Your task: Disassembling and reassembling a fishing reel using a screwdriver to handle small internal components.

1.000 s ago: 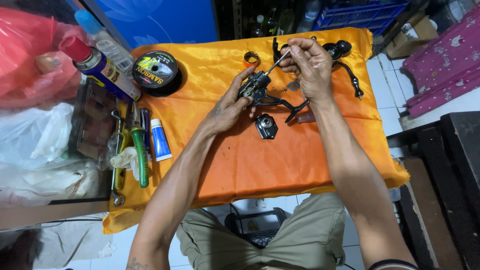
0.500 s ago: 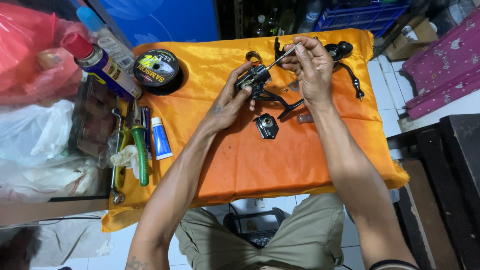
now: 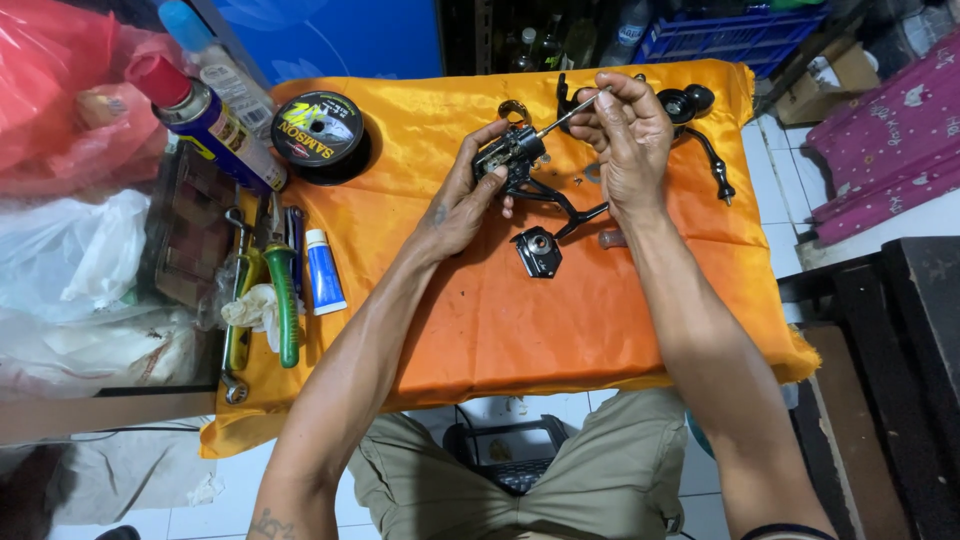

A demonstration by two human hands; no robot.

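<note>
While the black reel body [image 3: 512, 160] is gripped by the left hand [image 3: 462, 200] at the cloth's twelve o'clock, a thin tool [image 3: 566, 112] is pinched in the right hand [image 3: 628, 140]. Judging by the side cover [image 3: 538, 252] lying at six o'clock, disassembly seems partly done.

Bright, even light falls from above onto my bench [image 3: 480, 320]; the orange cloth [image 3: 520, 330] shines softly, shadows stay faint. The middle is sharp, the edges bend and darken.
</note>
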